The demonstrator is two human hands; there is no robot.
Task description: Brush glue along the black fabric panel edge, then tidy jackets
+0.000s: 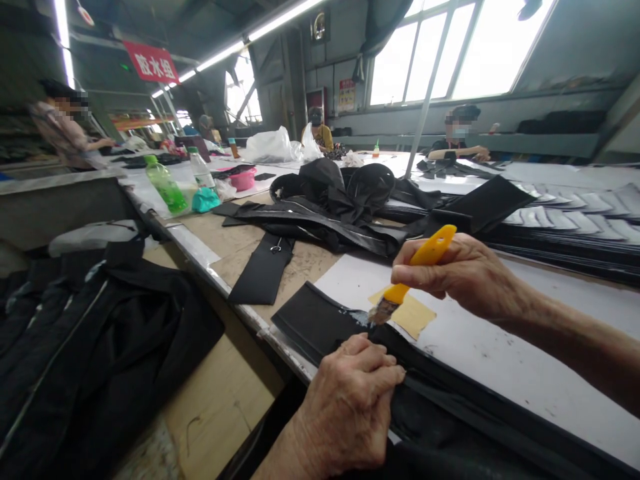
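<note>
My right hand (465, 273) grips a yellow-handled paintbrush (425, 257), its bristles angled down onto a black fabric piece (315, 317). Where the bristles meet the fabric there is a smear of whitish paste (359, 316). Just below the brush tip, my left hand (350, 387) presses on the same black material with its fingers bent and close together; the fingertips seem to pinch its folded edge. A small tan card (413, 315) lies on the white sheet (500, 333) behind the brush.
Black fabric pieces with zippers (330, 193) are heaped further back, beside stacked black panels (575, 240) on the right. Bottles, including a green one (167, 187), and a pink basin (240, 177) stand back left. More black fabric (125, 333) hangs at left. Several people work beyond.
</note>
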